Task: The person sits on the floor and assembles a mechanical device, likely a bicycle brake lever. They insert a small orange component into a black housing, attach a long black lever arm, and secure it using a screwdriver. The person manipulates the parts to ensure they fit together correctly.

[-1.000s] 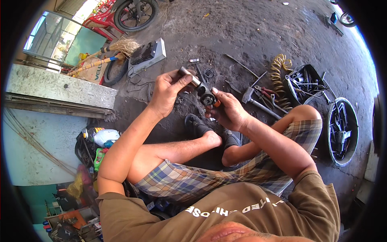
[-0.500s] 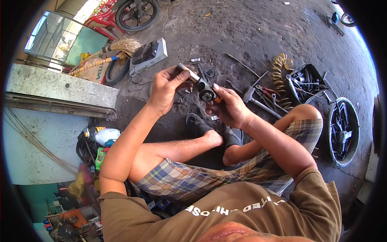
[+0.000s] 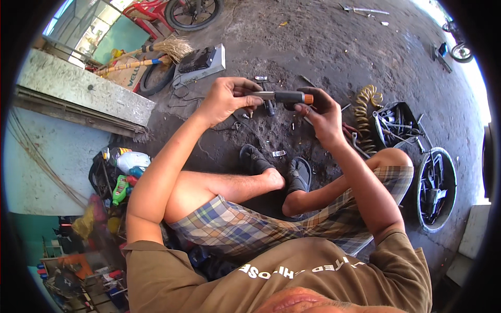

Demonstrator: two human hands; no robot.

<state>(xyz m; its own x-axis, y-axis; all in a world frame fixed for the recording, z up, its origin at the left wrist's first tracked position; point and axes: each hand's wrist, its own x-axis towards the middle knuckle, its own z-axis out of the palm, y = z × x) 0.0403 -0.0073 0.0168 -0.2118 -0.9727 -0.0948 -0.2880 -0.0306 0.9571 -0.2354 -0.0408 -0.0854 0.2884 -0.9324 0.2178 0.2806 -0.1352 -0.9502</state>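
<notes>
Held level between my hands is a gas torch head [image 3: 288, 97], with a metal tube at its left end, a black body and an orange knob at its right end. A short dark round part shows beneath the tube. The fingers of my left hand [image 3: 228, 98] pinch the metal tube. At the knob end, my right hand [image 3: 324, 116] has its thumb and fingers closed around the torch head. Small metal bits and a little white packet [image 3: 278, 154] lie on the dark ground below, near my sandals.
To the right lie a coiled yellow air hose [image 3: 364, 107], a black tool bin [image 3: 397, 147] and a round tub [image 3: 452, 182] of tools. A grey box [image 3: 215, 65] sits at the far left, near a straw broom [image 3: 175, 48]. Bottles [image 3: 130, 161] stand by my left elbow.
The torch head has turned from a slant to nearly level, its orange knob now facing right. My right hand has moved up and right along it. The view has shifted slightly.
</notes>
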